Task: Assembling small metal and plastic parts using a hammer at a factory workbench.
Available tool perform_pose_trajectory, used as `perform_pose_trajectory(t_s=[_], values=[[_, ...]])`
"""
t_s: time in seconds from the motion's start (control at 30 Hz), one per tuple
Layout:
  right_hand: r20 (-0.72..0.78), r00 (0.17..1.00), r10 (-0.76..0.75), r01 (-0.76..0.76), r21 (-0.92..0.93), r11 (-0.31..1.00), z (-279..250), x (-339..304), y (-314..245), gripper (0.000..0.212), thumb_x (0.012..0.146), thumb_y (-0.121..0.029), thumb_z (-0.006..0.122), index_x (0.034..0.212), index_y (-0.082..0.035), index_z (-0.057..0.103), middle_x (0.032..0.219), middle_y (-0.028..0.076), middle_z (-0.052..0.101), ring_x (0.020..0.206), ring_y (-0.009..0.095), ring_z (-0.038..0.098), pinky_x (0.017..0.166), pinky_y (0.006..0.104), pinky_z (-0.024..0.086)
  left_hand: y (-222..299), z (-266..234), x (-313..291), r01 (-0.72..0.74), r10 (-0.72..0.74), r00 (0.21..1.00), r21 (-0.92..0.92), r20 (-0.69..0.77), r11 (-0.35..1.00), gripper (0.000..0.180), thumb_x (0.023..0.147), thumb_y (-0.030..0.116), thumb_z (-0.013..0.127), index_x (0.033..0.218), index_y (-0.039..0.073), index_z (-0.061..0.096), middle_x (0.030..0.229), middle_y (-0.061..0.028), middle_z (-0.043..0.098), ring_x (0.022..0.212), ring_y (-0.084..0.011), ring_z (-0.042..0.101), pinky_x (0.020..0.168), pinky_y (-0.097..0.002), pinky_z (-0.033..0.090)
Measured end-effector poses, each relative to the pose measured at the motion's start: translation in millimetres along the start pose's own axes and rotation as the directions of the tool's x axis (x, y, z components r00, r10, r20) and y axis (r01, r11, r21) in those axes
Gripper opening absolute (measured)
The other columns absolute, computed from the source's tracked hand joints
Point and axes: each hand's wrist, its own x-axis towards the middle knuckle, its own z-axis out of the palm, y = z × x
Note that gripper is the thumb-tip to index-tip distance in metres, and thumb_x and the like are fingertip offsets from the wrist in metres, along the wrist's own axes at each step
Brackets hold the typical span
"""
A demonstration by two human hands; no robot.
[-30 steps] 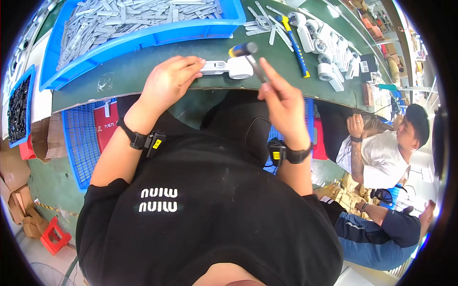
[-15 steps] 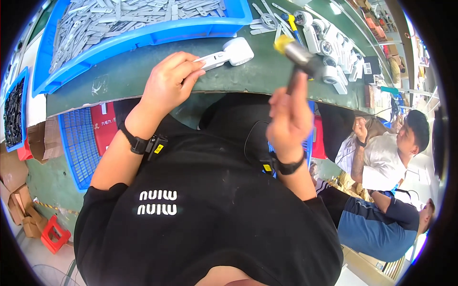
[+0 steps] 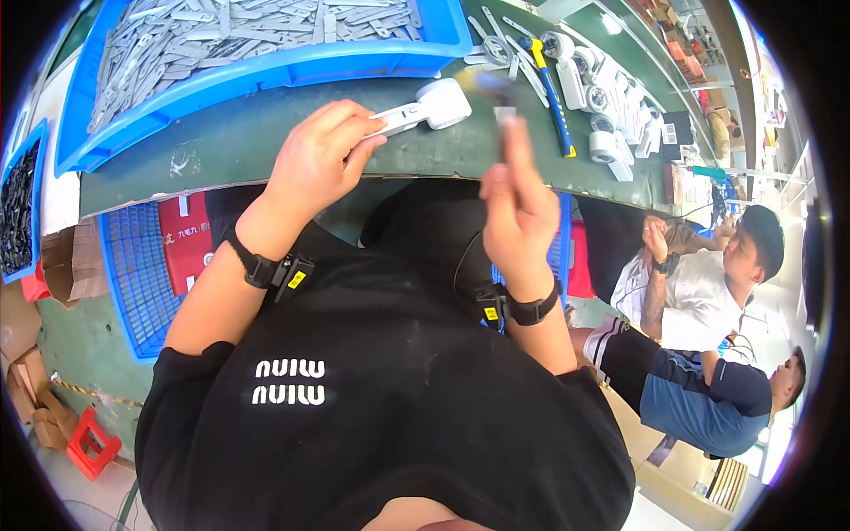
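My left hand (image 3: 320,155) is closed around the handle of a white handheld fan (image 3: 445,104), which lies near the table's front edge. The fan's round head points away to the right of the fingers. Closed on the handle of a small hammer (image 3: 486,85), my right hand (image 3: 522,217) is held just right of the fan, index finger stretched along the handle. Motion smears the hammer's head, which looks yellow and dark. It shows beside the fan's round head; whether the two touch, I cannot tell.
A big blue bin (image 3: 266,75) of grey strip-shaped parts stands behind the fan. A yellow-and-blue hammer (image 3: 551,97) lies farther right, beside several white handheld fans (image 3: 602,115). A smaller blue tray (image 3: 27,203) holds black parts at far left. Two people (image 3: 708,292) sit at right.
My right hand and its hammer have swung left and down toward the fan's head. My left hand keeps its hold on the fan, nearly still. The head view has shifted slightly.
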Motion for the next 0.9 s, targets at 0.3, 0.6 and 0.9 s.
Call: perform_pose_trajectory(t_s=[0.3, 0.6, 0.9], values=[[-0.107, 0.994, 0.001, -0.006, -0.051, 0.999, 1.9, 10.8, -0.7, 0.054, 0.108, -0.001, 0.064, 0.161, -0.009, 0.062, 0.125, 0.030, 0.079, 0.083, 0.023, 0.077, 0.085, 0.0328, 0.059, 1.3, -0.1, 1.7, -0.022, 0.022, 1.000, 0.019, 0.000, 1.000, 0.015, 0.093, 0.008, 0.085, 0.106, 0.004, 0.078, 0.100, -0.0094, 0.073, 0.090, -0.0332, 0.072, 0.076, -0.0429, 0.060], [-0.022, 0.999, 0.035, -0.033, 0.096, 0.995, 1.7, 8.7, 7.3, 0.056, 0.105, 0.004, 0.066, 0.160, -0.005, 0.062, 0.135, 0.019, 0.081, 0.073, 0.014, 0.063, 0.079, 0.0346, 0.059, 3.4, 0.7, 2.1, -0.052, 0.052, 0.999, 0.075, -0.003, 0.996, 0.014, 0.094, 0.008, 0.083, 0.104, 0.004, 0.074, 0.098, -0.0096, 0.071, 0.088, -0.0332, 0.070, 0.075, -0.0436, 0.060], [-0.048, 0.999, 0.022, -0.011, 0.205, 0.979, -0.8, 4.1, -23.2, 0.058, 0.109, 0.006, 0.057, 0.167, 0.002, 0.052, 0.118, 0.010, 0.080, 0.075, 0.007, 0.061, 0.068, 0.0250, 0.053, 0.4, -3.5, -0.3, 0.029, -0.031, 0.999, 0.042, 0.033, 0.999, 0.020, 0.093, 0.008, 0.087, 0.107, 0.000, 0.074, 0.102, -0.0146, 0.076, 0.089, -0.0364, 0.074, 0.076, -0.0425, 0.061]])
